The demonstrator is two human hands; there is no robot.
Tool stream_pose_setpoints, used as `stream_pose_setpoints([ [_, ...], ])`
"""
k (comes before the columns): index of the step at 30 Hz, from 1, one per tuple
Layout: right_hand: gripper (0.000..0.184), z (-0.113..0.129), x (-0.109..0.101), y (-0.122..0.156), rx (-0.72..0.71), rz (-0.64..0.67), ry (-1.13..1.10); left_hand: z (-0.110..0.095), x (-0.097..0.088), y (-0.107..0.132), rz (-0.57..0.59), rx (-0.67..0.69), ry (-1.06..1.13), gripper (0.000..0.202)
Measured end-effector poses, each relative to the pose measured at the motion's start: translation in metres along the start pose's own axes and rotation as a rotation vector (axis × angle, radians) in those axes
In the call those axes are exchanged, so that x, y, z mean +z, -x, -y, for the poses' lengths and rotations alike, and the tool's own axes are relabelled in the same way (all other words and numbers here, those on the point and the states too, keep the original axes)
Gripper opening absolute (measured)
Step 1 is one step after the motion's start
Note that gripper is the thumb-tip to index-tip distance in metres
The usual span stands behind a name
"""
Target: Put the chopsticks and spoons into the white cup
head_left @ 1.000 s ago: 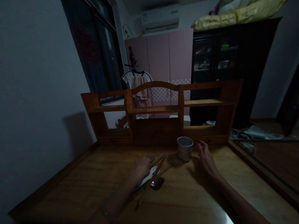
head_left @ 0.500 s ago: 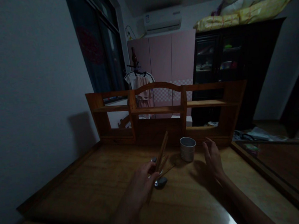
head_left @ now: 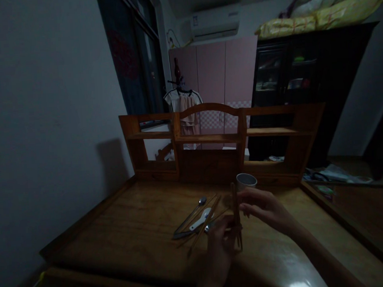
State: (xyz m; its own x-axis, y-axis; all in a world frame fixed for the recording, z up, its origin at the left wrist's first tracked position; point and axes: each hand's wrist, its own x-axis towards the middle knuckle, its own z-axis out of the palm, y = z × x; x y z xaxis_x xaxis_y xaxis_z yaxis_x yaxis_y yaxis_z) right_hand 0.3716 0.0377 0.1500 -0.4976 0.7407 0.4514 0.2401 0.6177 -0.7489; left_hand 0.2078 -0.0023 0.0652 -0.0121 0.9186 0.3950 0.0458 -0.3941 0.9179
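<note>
My left hand [head_left: 221, 241] is closed around a few wooden chopsticks [head_left: 235, 201], which stand nearly upright above the table. Just to their right, my right hand [head_left: 263, 206] has its fingers apart, the tips beside or touching the sticks; contact is unclear. Behind those fingers stands a grey metal cup [head_left: 246, 180], partly hidden. Left of my hands lies a loose pile: a white spoon [head_left: 201, 220], a long-handled metal spoon [head_left: 201, 201] and several more chopsticks [head_left: 197, 238]. Another metal spoon [head_left: 208, 227] is mostly covered by my left hand.
A wooden shelf unit [head_left: 209, 139] rises along the back edge of the wooden tabletop [head_left: 125, 227]. A white wall [head_left: 54, 126] borders the left side. Beyond the shelf are a pink wardrobe [head_left: 211, 73] and a dark cabinet [head_left: 333, 74].
My left hand has moved right with the chopsticks, turning them more upright and uncovering the pile. My right hand has come left, in front of the cup. The view has shifted slightly.
</note>
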Motion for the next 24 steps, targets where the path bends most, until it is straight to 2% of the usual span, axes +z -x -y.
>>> stream_pose_setpoints([
  [7,0.029,-0.001,-0.006,0.005,0.059,0.071,0.017,0.019,0.009,0.003,0.065,-0.097,0.025,0.019],
  [13,0.027,-0.003,-0.008,0.002,0.064,0.059,0.003,0.032,0.01,0.0,0.069,-0.138,0.02,0.018],
  [21,0.026,-0.005,-0.014,0.0,0.048,0.099,0.05,0.029,0.011,0.001,0.118,-0.104,-0.071,0.02],
  [24,0.026,-0.003,-0.015,0.003,0.062,0.093,0.077,0.024,0.003,0.0,0.128,-0.077,-0.157,0.021],
])
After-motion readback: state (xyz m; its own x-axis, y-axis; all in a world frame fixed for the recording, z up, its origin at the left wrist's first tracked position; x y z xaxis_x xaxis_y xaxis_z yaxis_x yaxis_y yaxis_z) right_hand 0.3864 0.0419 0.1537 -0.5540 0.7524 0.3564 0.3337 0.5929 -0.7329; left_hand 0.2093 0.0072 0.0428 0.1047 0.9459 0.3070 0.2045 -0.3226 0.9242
